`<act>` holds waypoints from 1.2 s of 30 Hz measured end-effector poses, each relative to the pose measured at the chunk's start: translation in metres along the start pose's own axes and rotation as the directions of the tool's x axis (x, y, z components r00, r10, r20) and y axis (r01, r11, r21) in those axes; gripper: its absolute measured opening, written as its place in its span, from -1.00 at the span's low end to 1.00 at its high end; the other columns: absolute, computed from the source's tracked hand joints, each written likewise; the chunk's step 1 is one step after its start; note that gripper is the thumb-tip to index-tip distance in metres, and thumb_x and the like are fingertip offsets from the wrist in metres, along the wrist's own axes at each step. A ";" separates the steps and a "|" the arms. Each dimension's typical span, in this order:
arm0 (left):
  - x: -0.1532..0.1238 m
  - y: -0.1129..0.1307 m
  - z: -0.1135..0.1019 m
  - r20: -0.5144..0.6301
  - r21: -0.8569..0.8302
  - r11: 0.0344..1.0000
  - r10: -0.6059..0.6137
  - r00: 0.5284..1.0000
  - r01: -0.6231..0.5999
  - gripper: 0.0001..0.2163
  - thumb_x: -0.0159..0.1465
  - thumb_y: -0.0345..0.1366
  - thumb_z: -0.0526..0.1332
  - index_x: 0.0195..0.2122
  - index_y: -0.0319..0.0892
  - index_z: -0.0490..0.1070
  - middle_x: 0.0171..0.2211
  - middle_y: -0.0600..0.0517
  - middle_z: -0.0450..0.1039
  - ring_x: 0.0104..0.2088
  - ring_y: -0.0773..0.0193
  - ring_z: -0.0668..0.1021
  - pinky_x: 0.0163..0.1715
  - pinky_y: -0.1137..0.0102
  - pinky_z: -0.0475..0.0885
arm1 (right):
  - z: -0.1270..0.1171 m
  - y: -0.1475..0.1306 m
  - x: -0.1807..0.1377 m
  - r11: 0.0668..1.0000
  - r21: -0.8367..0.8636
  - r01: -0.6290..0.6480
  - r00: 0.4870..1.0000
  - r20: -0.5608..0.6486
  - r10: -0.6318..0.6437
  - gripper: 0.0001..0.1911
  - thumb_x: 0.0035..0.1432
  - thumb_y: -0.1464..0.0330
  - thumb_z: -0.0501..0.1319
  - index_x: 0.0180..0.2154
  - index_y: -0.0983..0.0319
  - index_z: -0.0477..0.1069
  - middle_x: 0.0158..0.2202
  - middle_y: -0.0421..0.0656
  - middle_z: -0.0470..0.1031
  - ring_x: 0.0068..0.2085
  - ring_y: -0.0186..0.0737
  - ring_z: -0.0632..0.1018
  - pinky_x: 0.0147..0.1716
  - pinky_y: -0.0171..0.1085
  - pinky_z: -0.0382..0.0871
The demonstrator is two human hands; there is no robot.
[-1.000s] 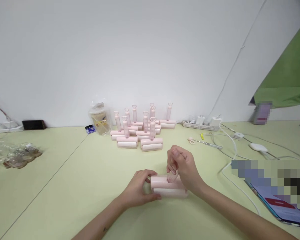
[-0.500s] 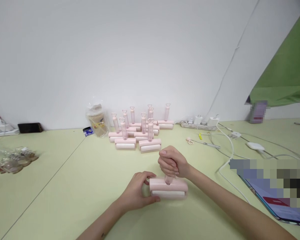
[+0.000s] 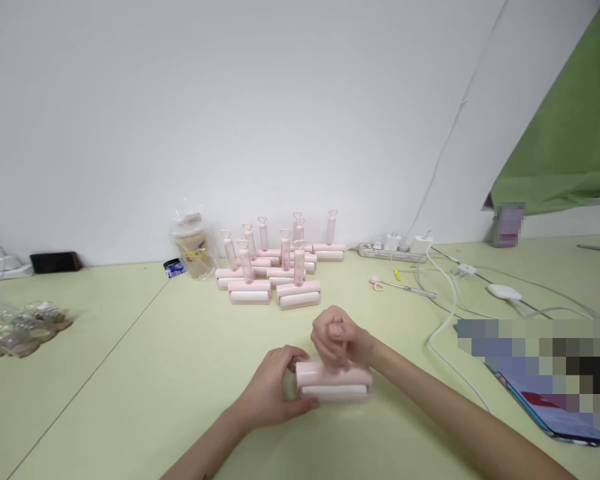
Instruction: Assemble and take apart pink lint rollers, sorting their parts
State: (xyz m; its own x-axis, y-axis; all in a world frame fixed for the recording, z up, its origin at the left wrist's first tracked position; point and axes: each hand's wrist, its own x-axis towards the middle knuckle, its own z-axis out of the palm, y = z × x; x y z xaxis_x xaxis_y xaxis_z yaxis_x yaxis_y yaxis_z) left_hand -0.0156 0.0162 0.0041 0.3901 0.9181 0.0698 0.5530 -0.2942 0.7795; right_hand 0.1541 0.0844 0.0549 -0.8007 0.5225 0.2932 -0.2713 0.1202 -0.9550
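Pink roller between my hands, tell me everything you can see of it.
The pink roller is a short, pale pink block, plastic by its look, with a white roll showing along its front. It lies level on the pale green table, long side left to right. The left hand clasps its left end; the right hand is closed in a fist on top of its middle, hiding whatever stands there.

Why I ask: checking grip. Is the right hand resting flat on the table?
No, the right hand is fisted above the pink roller.
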 end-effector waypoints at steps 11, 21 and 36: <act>-0.001 -0.003 -0.006 0.059 -0.114 0.990 -0.081 0.995 0.087 -0.56 -0.04 -0.33 0.24 -0.12 -0.09 0.16 -0.14 0.02 0.26 -0.12 0.16 0.34 -0.11 0.32 0.25 | -0.138 -0.018 -0.043 0.271 -0.729 -0.629 0.712 -0.680 -0.175 -0.74 0.06 0.44 0.03 -0.17 0.32 0.31 -0.08 0.11 0.29 -0.03 0.09 0.29 -0.06 0.05 0.04; 0.000 -0.005 -0.006 0.071 -0.146 0.982 -0.113 0.991 0.122 -0.53 -0.07 -0.36 0.26 -0.11 -0.08 0.15 -0.10 0.02 0.25 -0.10 0.15 0.34 -0.08 0.31 0.23 | -0.147 0.014 -0.051 0.152 -0.815 -0.559 0.829 -0.553 0.085 -0.75 0.01 0.53 0.05 -0.25 0.31 0.42 -0.14 0.00 0.30 -0.33 -0.26 0.46 -0.30 -0.28 0.28; 0.023 0.030 -0.018 -0.275 -0.231 0.936 0.198 0.941 -0.265 -0.47 0.09 0.04 0.11 0.02 -0.10 0.06 0.05 -0.10 0.17 0.07 0.11 0.25 0.05 0.21 0.13 | -0.124 0.034 -0.036 0.415 -0.819 -0.397 0.917 -0.378 0.129 -0.83 0.15 0.36 0.11 -0.22 0.30 0.34 -0.16 -0.13 0.37 -0.28 -0.28 0.45 -0.30 -0.19 0.37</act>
State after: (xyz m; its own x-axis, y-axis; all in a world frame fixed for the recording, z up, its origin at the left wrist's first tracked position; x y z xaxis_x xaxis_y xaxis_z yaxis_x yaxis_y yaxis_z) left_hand -0.0031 0.0335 0.0397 0.2738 0.8784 0.3917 0.2445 -0.4574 0.8550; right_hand 0.2402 0.1739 0.0062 -0.5667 0.8139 0.1283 0.6422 0.5338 -0.5501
